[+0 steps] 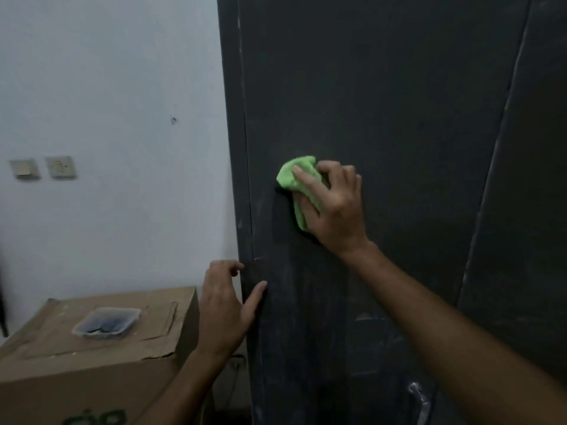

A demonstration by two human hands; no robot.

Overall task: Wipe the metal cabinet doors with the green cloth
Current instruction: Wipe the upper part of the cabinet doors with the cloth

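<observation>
The right hand reaches up and forward on an extended arm, fingers curled and pressing, while below and to its left the left hand rests with loosely spread fingers, thumb stretched rightward.

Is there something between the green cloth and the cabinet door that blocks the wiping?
Nothing visible. The right hand presses the cloth flat on the door. The left hand rests lower, at the door's left edge.

surface: cardboard box | on top: plastic container
</observation>
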